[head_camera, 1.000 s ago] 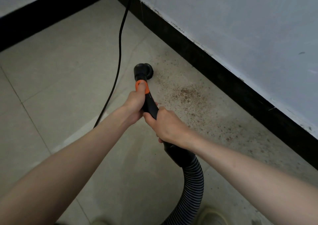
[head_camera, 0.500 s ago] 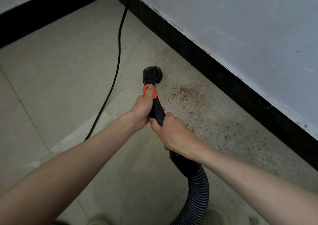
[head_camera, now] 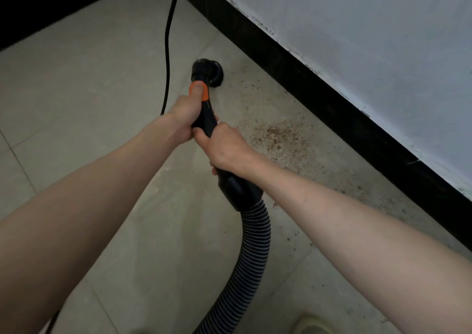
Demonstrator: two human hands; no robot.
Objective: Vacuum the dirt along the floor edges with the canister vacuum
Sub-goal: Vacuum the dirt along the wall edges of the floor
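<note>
Change: since half a second ago my nozzle head has slid farther up along the black skirting board, past the thick brown dirt patch, which is unchanged.
Head view, left hand: my left hand is wrapped round the black wand, thumb pressed on the orange button.
Head view, right hand: my right hand grips the same wand just behind the left, fingers curled under it.
Head view, nozzle: round black head, down on the tile floor, near the skirting board but not touching it.
Head view, dirt: brown specks strewn along the foot of the skirting board, densest between the board and my right hand.
Head view, hose: ribbed hose runs from the wand's cuff down, away from the skirting board, out of the bottom edge.
Head view, cord: black power cord hangs from the top edge, on the side of the nozzle away from the skirting board, and passes behind my left forearm.
Head view, shoe: pale shoe tip at the bottom edge, beside the hose.
</note>
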